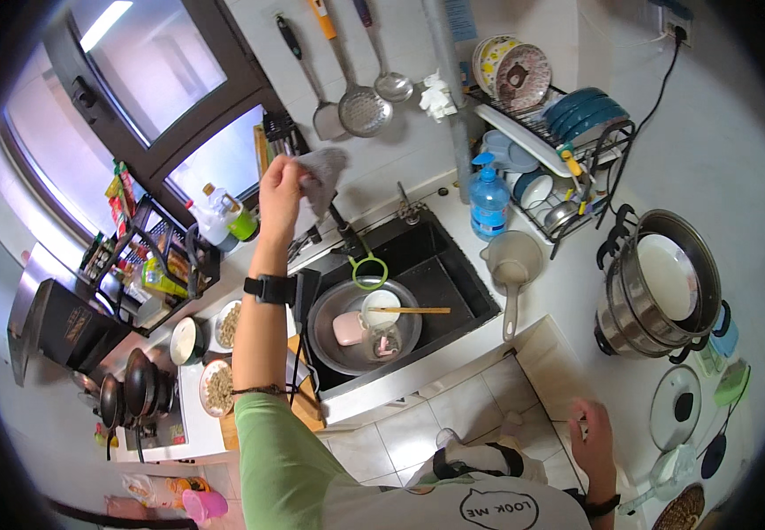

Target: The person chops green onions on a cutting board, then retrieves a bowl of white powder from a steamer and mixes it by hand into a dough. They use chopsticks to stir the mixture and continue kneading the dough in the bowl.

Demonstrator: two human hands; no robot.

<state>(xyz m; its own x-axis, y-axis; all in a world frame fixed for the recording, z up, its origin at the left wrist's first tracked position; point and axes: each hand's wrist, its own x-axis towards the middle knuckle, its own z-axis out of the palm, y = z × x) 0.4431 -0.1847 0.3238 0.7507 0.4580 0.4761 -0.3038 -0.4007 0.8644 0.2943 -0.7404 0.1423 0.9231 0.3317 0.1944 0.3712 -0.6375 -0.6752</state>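
My left hand (281,189) is raised near the tiled wall with a grey cloth (326,177) gripped in its fingers. Below it, beside the dark faucet (343,225), is a black sink (445,278). A metal basin (323,315) sits in the sink. Inside are a white bowl (377,300), a pink container (348,329) and a clear item too unclear to name; chopsticks (422,310) lie across the bowl. A green ring (369,271) overhangs the basin's rim. Low at the right, my right hand (592,430) hangs bare with loosely spread fingers beside the counter.
A plastic dipper (518,258) and a blue pump bottle (488,202) stand right of the sink. Behind them is a dish rack (594,149). Stacked steamer pots (621,305) occupy the right counter. Bowls of food (218,387) and pans (141,381) are at the left.
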